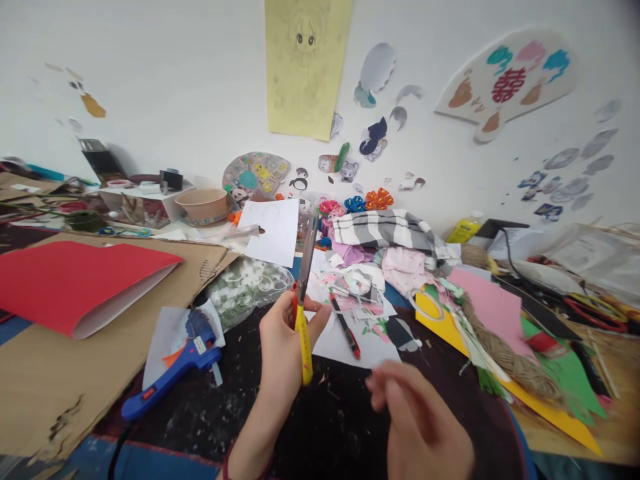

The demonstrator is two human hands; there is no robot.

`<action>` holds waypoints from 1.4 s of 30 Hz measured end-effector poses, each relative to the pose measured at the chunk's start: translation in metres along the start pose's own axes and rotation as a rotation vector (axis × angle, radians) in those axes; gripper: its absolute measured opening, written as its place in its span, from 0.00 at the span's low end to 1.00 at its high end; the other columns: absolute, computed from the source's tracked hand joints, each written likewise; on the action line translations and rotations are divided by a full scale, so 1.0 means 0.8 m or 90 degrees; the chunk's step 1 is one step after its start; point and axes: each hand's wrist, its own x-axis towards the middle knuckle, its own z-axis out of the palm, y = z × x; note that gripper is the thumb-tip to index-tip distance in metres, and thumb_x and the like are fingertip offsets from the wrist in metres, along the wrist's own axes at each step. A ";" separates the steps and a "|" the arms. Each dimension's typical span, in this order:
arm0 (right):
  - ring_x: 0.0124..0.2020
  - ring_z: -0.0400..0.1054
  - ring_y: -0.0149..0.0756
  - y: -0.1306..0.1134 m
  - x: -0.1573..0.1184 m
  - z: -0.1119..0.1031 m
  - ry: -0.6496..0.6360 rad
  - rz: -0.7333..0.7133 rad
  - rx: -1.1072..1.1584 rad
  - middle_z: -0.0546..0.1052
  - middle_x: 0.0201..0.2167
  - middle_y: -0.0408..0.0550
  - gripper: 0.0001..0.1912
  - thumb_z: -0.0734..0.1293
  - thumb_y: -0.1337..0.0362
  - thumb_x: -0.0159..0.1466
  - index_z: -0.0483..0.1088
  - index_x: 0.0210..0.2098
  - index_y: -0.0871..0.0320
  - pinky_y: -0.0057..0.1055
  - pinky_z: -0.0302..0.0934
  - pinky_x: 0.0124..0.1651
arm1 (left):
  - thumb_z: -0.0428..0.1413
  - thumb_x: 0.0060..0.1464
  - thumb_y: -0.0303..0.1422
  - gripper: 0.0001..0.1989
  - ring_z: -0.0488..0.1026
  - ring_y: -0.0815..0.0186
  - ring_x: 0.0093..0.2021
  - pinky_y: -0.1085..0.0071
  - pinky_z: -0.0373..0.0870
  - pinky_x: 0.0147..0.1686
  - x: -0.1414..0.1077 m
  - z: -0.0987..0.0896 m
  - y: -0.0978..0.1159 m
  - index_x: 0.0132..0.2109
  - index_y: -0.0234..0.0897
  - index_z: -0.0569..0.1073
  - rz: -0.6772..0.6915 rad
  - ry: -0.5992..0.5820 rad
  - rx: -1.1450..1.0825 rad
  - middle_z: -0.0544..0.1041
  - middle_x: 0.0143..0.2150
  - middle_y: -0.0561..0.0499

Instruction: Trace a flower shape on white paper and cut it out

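Note:
My left hand (285, 347) is closed around a pair of scissors (303, 333) with yellow and red handles. Their blades point up and away from me, pressed together. My right hand (417, 417) is at the lower right, blurred, with its fingers curled in towards the thumb; whether anything small is between them I cannot make out. Beyond the hands, a red and black pen (346, 328) lies on a white sheet of paper (325, 343) with paper scraps (357, 293) on it. A dark grey paper cutout (401, 335) lies at the sheet's right edge.
On the left, a blue glue gun (175, 373) rests near cardboard (100, 373) bearing folded red paper (85, 280). A clear plastic bag (250, 287) is behind it. Twine (505, 347), yellow card (545, 410) and green paper (565, 373) crowd the right. Checked cloth (390, 230) lies by the wall.

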 end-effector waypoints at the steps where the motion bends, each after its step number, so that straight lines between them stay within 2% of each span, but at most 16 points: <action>1: 0.50 0.74 0.49 -0.017 0.036 0.010 0.056 0.058 0.018 0.78 0.54 0.51 0.15 0.73 0.63 0.62 0.78 0.49 0.47 0.44 0.74 0.44 | 0.69 0.46 0.36 0.16 0.68 0.72 0.28 0.77 0.63 0.28 0.000 -0.001 0.002 0.31 0.38 0.69 -0.011 -0.008 0.004 0.75 0.29 0.57; 3: 0.40 0.77 0.45 -0.053 0.098 0.028 0.185 0.207 0.082 0.82 0.44 0.53 0.09 0.73 0.62 0.61 0.81 0.42 0.54 0.43 0.75 0.43 | 0.69 0.46 0.36 0.16 0.66 0.73 0.27 0.78 0.62 0.28 -0.001 -0.002 0.007 0.31 0.37 0.68 -0.033 -0.020 0.012 0.74 0.28 0.57; 4: 0.36 0.77 0.43 -0.069 0.120 0.035 0.208 0.238 0.120 0.83 0.39 0.52 0.09 0.74 0.60 0.60 0.82 0.40 0.55 0.39 0.75 0.40 | 0.69 0.46 0.37 0.17 0.65 0.74 0.26 0.78 0.61 0.27 -0.001 -0.002 0.009 0.31 0.37 0.68 -0.045 -0.025 0.022 0.73 0.27 0.58; 7: 0.31 0.77 0.36 -0.096 0.149 0.046 0.250 0.235 0.184 0.82 0.32 0.49 0.10 0.76 0.58 0.58 0.82 0.36 0.56 0.30 0.74 0.34 | 0.69 0.46 0.38 0.17 0.60 0.75 0.24 0.78 0.57 0.25 -0.002 -0.002 0.014 0.31 0.37 0.68 -0.069 -0.038 0.053 0.71 0.25 0.59; 14: 0.28 0.75 0.33 -0.090 0.148 0.046 0.256 0.224 0.199 0.82 0.29 0.47 0.08 0.77 0.60 0.57 0.81 0.33 0.56 0.27 0.72 0.31 | 0.69 0.46 0.38 0.18 0.60 0.75 0.24 0.79 0.57 0.25 -0.001 0.000 0.008 0.31 0.37 0.67 -0.083 -0.047 0.049 0.73 0.26 0.57; 29: 0.24 0.73 0.31 -0.077 0.153 0.040 0.285 0.294 0.245 0.81 0.25 0.45 0.10 0.79 0.60 0.54 0.81 0.32 0.58 0.27 0.69 0.29 | 0.68 0.48 0.38 0.17 0.60 0.75 0.25 0.78 0.57 0.25 -0.002 0.004 0.002 0.32 0.37 0.67 -0.075 -0.061 0.068 0.74 0.28 0.57; 34: 0.24 0.72 0.30 -0.075 0.151 0.038 0.230 0.264 0.283 0.80 0.26 0.45 0.07 0.77 0.61 0.56 0.81 0.32 0.57 0.28 0.67 0.29 | 0.68 0.48 0.37 0.16 0.60 0.74 0.24 0.77 0.57 0.25 -0.003 0.005 -0.002 0.32 0.38 0.68 -0.071 -0.061 0.070 0.74 0.27 0.57; 42: 0.23 0.71 0.29 -0.074 0.152 0.039 0.239 0.246 0.289 0.79 0.24 0.43 0.05 0.77 0.62 0.57 0.80 0.30 0.57 0.25 0.66 0.28 | 0.67 0.48 0.38 0.16 0.56 0.75 0.23 0.77 0.53 0.23 -0.002 0.004 -0.006 0.32 0.38 0.68 -0.060 -0.064 0.082 0.71 0.26 0.58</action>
